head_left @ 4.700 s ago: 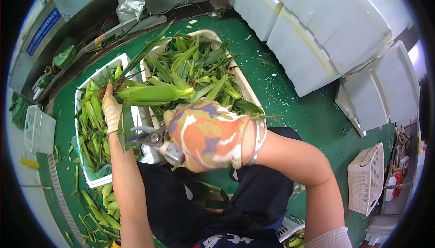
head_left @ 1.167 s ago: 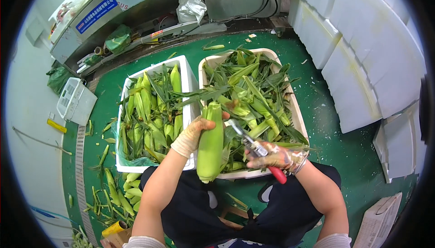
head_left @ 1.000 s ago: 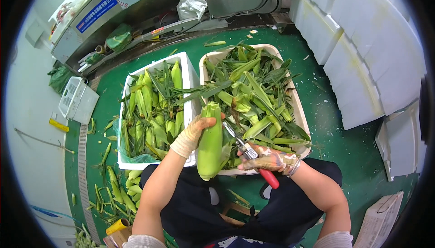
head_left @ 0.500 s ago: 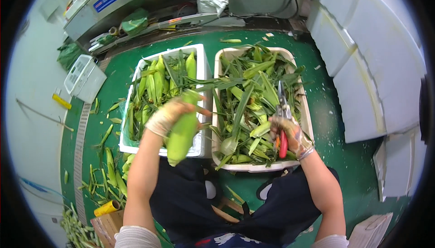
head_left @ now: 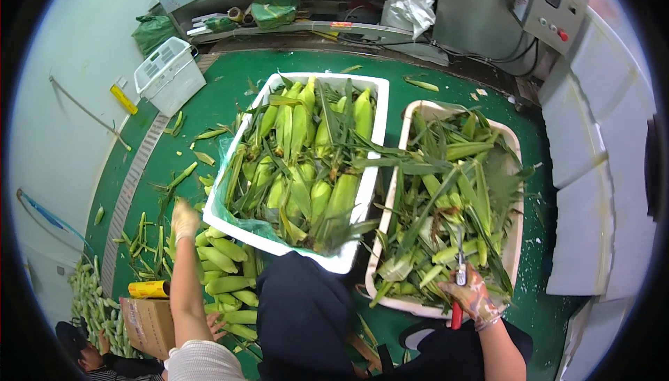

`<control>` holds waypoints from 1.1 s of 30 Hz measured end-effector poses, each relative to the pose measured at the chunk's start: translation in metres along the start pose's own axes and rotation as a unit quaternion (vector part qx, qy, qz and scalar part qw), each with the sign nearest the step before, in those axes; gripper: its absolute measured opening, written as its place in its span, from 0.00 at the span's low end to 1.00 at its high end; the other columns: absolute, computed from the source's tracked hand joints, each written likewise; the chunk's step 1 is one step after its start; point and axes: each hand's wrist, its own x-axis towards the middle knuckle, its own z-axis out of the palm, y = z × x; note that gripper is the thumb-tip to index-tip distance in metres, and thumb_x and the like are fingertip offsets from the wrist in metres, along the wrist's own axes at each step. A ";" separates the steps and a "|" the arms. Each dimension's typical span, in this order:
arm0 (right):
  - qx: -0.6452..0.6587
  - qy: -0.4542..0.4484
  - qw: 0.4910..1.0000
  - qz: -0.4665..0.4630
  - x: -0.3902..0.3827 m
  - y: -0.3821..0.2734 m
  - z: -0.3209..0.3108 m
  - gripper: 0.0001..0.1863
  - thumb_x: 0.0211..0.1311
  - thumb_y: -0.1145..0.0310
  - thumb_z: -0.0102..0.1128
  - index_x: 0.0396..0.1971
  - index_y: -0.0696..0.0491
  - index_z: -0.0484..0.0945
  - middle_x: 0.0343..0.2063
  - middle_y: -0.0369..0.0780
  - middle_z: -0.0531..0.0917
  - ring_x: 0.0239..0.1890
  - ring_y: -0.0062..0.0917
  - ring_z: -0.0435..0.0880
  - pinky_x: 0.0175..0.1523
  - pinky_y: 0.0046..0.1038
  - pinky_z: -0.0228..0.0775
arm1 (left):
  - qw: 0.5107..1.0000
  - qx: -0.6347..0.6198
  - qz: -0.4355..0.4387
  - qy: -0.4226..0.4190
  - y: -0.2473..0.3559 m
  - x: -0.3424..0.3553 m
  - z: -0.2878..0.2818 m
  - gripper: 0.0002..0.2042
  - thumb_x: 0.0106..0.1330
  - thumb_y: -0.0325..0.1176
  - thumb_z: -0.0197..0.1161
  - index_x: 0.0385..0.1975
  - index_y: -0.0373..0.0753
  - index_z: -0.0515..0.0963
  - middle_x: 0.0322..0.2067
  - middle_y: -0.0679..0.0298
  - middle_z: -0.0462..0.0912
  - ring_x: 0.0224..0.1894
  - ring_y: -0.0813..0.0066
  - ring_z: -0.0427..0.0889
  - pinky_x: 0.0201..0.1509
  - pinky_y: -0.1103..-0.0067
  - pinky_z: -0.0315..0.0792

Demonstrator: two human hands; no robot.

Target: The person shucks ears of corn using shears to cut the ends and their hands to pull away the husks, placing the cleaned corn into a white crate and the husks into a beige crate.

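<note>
Above leafy husks (head_left: 482, 193), the right hand (head_left: 477, 299) grips red-handled metal shears (head_left: 460, 276).

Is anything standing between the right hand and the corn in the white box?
Yes: left of the right hand, husks, the cream crate's left rim and the white box's right rim; a leaf bridges both.

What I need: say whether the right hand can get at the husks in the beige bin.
Probably yes: the right hand is at the near end of the bin, with nothing visible between it and the husks, though the shears occupy its grip and may hinder grasping.
</note>
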 end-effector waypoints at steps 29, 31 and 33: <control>-0.068 0.058 0.983 -0.162 0.014 -0.060 -0.037 0.56 0.41 0.41 0.69 0.58 0.72 0.56 0.50 0.60 0.73 0.54 0.49 0.73 0.59 0.33 0.65 | 0.842 -0.292 0.403 -0.207 0.336 -0.171 -0.086 0.27 0.47 0.40 0.68 0.50 0.44 0.69 0.36 0.49 0.81 0.40 0.49 0.81 0.43 0.66 0.76; -0.034 0.049 0.984 -0.170 0.013 -0.057 -0.049 0.56 0.40 0.40 0.70 0.57 0.72 0.57 0.49 0.59 0.74 0.53 0.46 0.74 0.58 0.32 0.65 | 0.837 -0.270 0.432 -0.199 0.336 -0.198 -0.087 0.24 0.49 0.38 0.66 0.48 0.46 0.70 0.32 0.49 0.81 0.36 0.48 0.81 0.40 0.64 0.76; -0.004 0.012 0.983 -0.181 0.018 -0.053 -0.055 0.53 0.39 0.41 0.71 0.54 0.69 0.61 0.47 0.56 0.76 0.51 0.42 0.76 0.56 0.33 0.67 | 0.825 -0.247 0.481 -0.166 0.337 -0.225 -0.097 0.22 0.50 0.37 0.65 0.48 0.44 0.70 0.30 0.51 0.81 0.32 0.49 0.81 0.36 0.65 0.77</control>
